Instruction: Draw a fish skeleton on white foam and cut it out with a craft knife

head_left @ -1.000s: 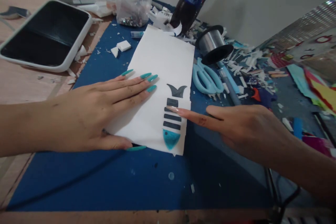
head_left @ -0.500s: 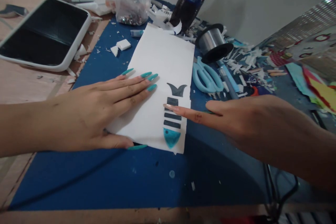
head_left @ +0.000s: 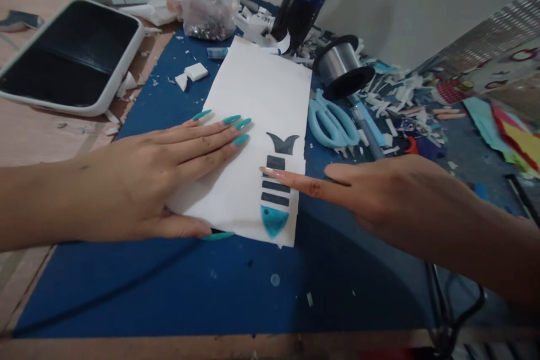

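Near: blue mat [head_left: 169, 292] runs open along the front, only small flecks on it. Far half of the paper [head_left: 261, 81] bare, reachable from above. Left hand [head_left: 169, 174] covers its left side; right hand [head_left: 379, 191] bars entry from the right. Light-blue scissors [head_left: 321, 104] and spool [head_left: 338, 63] crowd the far-right edge; bottle [head_left: 291, 17] and plastic bag [head_left: 211, 5] block the far side.

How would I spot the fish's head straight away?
On the blue mat, find the white sheet under the left hand. Follow its dark strips down toward the near edge: the fish's head is the last shape, the only teal one, with a dark eye dot.
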`<action>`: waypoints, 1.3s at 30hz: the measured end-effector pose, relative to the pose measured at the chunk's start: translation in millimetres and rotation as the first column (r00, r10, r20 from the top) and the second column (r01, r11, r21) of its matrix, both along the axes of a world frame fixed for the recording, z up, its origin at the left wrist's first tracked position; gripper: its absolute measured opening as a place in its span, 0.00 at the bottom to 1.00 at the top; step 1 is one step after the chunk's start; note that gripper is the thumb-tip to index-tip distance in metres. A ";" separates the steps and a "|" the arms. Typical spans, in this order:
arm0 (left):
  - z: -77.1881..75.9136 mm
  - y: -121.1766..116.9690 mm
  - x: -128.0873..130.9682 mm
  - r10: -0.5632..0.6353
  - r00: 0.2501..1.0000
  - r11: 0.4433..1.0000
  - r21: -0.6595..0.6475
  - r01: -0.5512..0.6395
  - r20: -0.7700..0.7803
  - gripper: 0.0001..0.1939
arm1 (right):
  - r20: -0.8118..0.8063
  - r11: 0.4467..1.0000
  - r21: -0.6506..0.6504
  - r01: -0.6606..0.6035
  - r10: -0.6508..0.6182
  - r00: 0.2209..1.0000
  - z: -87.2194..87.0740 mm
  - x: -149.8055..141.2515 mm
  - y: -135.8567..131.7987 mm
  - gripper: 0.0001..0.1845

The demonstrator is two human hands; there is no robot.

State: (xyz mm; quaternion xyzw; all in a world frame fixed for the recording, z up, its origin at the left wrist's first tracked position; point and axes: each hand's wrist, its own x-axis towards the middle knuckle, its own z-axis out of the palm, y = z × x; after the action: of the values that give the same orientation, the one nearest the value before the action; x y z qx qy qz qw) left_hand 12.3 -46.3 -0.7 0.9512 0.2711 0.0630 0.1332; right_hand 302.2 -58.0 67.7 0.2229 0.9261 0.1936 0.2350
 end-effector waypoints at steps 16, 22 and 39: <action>-4.6 -2.2 -3.9 0.031 0.999 0.968 0.249 -0.021 -0.036 0.42 | -0.047 1.000 -0.005 -0.013 0.013 0.999 -6.8 15.2 3.0 0.41; -7.9 -2.9 -4.6 0.029 0.999 0.960 0.281 -0.018 -0.037 0.44 | -0.084 0.999 0.029 -0.013 0.016 0.996 -10.3 25.0 -0.3 0.40; -9.2 -2.1 -4.2 0.039 0.999 0.986 0.162 -0.040 0.012 0.42 | -0.055 0.999 0.030 0.035 -0.033 0.998 -8.1 43.2 -5.0 0.43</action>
State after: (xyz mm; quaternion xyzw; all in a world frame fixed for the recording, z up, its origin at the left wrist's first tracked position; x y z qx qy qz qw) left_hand 8.1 -48.4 -9.9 0.9531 0.2832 0.0916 0.0551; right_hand 345.4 -63.0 59.6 0.2473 0.9251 0.1976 0.2096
